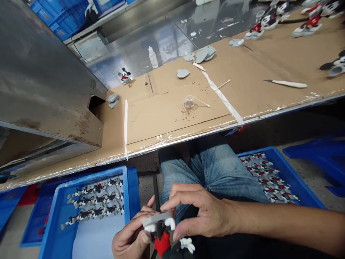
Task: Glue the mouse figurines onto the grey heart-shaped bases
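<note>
Low in the view, over my lap, a cartoon mouse figurine [163, 245] is tipped upside down with its grey base uppermost. White shoes, red shorts and a white-gloved hand show on it; its head is out of view. My left hand [129, 233] is closed around the base and shoes from the left, thumb on the near side. From the right, my right hand [202, 210] pinches the same figurine, fingertips on top of the base and thumb beside a shoe.
A cardboard-covered bench [159, 118] carries a small clear cup [189, 101], cotton swabs, a brush [285, 83], heart-shaped grey bases [183, 73], a dropper bottle [153, 57] and finished-looking figurines. Blue trays of figurines stand left [125, 187] and right [292, 176]. A metal housing [48, 79] rises at left.
</note>
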`<state>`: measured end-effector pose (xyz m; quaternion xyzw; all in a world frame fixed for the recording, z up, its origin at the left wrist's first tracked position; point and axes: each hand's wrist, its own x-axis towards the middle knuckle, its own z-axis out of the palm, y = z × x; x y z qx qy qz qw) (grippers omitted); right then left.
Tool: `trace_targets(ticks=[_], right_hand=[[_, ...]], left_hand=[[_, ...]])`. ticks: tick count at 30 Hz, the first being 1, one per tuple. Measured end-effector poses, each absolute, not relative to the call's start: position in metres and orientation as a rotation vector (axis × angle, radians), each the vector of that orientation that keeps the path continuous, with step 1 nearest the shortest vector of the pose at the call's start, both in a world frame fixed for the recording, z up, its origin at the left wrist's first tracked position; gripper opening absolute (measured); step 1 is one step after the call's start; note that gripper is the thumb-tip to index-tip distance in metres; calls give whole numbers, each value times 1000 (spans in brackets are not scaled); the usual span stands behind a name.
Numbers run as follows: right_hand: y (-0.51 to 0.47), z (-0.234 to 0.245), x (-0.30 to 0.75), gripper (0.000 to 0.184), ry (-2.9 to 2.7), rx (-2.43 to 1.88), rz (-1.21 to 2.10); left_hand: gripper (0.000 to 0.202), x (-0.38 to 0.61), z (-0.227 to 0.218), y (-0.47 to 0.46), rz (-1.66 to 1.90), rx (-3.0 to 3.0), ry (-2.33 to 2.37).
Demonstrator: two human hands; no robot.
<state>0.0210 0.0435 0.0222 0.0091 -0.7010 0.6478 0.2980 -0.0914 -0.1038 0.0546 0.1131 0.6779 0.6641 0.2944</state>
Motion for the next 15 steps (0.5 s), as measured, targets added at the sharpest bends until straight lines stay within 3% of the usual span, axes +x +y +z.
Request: trace_targets(ticks=[15], right_hand=[[43, 21, 19, 40, -1880, 53, 1643]], left_hand=[[29, -93, 51, -110, 1737, 506, 1844]])
